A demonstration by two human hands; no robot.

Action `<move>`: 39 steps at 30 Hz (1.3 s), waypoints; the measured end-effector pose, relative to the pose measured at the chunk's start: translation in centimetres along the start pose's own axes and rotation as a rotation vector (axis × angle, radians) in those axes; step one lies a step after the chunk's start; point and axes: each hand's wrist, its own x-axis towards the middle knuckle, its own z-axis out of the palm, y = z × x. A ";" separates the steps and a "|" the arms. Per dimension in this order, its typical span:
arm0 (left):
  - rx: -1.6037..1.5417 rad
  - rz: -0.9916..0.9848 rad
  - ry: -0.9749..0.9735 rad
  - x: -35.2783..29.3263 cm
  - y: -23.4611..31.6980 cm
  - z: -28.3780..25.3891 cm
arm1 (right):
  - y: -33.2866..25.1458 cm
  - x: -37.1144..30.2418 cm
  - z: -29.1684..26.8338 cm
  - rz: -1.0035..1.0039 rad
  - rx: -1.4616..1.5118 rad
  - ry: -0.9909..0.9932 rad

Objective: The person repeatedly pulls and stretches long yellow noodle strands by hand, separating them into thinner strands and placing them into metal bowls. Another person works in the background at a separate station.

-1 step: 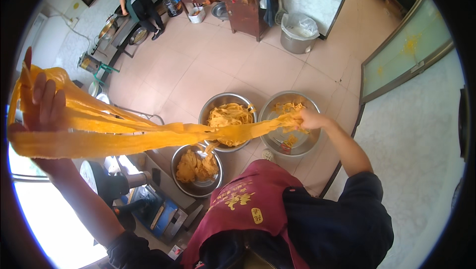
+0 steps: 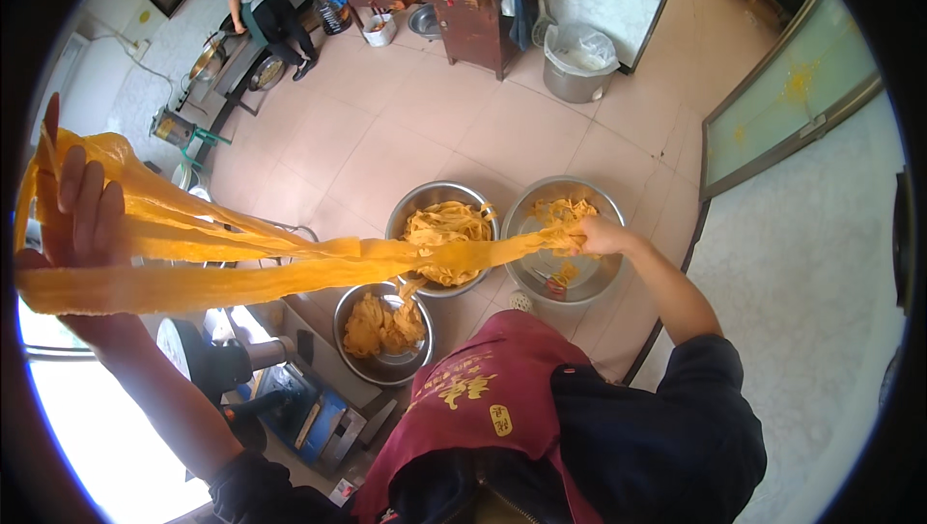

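Long flat strips of yellow dough (image 2: 261,287) stretch across the view between my two hands. At the far left, my left hand (image 2: 89,205) is raised, with the strips looped around it and its fingers bent over them. On the right, my right hand (image 2: 601,236) is closed on the bunched end of the strips, above a wide steel basin (image 2: 618,268). That basin holds a few yellow strips and scraps. Beneath the stretched dough stands a second steel basin (image 2: 391,225), heaped with yellow strips (image 2: 446,226). A third basin (image 2: 423,360) nearer me contains yellow dough clumps (image 2: 381,324).
A machine (image 2: 227,355) with a blue part stands at my lower left. Far left, a person (image 2: 256,2) works at a counter. A dark red cabinet (image 2: 473,27) and a lined bin (image 2: 579,65) are at the back. A glass-paneled door (image 2: 787,104) is on the right.
Almost nothing differs. The strips near my left hand hang very slightly lower, and that hand has shifted a little to the left.
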 end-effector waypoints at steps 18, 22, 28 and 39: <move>-0.117 -0.207 -0.191 13.0 -18.9 38.5 | -15.7 -16.0 -11.9 -0.579 0.498 0.392; -0.316 -0.594 -0.464 14.1 -25.8 36.6 | -11.5 -17.9 -14.4 -0.485 0.861 0.231; -0.711 -0.608 -0.195 11.8 -30.3 27.5 | -1.9 -25.5 -18.6 -0.610 1.075 1.001; -0.508 -0.183 -0.079 13.3 -28.3 13.6 | -0.2 -37.4 -21.2 0.029 -0.336 1.565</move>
